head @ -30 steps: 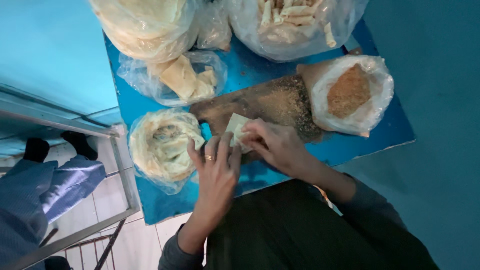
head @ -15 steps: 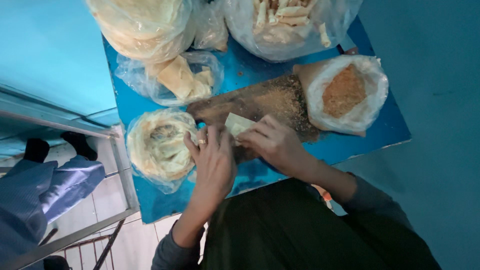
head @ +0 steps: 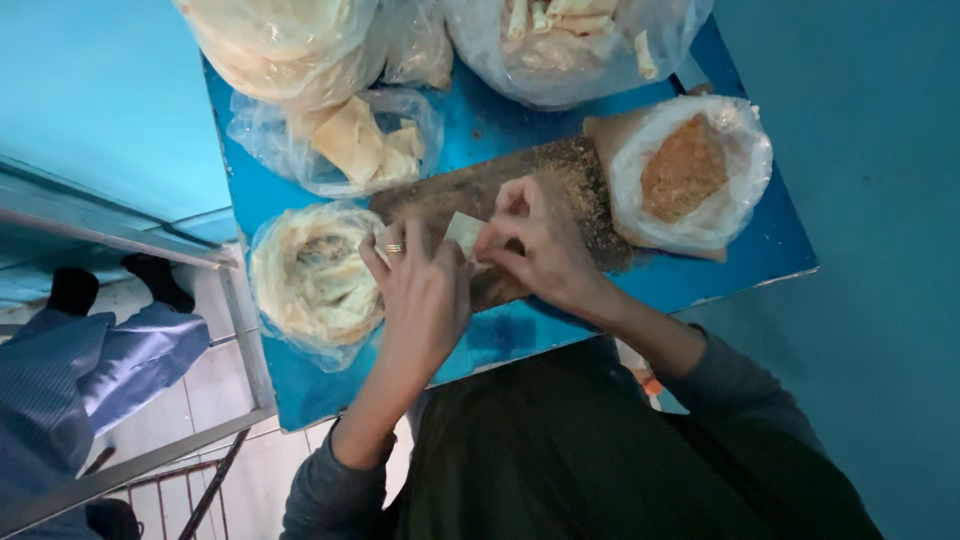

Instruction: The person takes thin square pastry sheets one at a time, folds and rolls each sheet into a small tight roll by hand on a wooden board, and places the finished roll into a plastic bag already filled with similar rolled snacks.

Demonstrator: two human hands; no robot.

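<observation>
Both hands meet over a worn, crumb-dusted wooden board (head: 560, 180) on a blue table (head: 760, 250). The left hand (head: 420, 290), ringed, and the right hand (head: 535, 245) pinch a small pale sheet of dough (head: 462, 232) between curled fingertips. A clear plastic bag of flat round wrappers (head: 315, 275) lies beside the left hand; a bag of coarse brown crumbs (head: 685, 170) sits at the board's far end.

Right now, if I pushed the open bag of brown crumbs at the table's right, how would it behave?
The bag of brown crumbs would likely slump rather than slide: thin, crinkled plastic. Its mouth is open, so tipping it probably spills crumbs. It bulges full, so it is probably fairly heavy for its size.
</observation>
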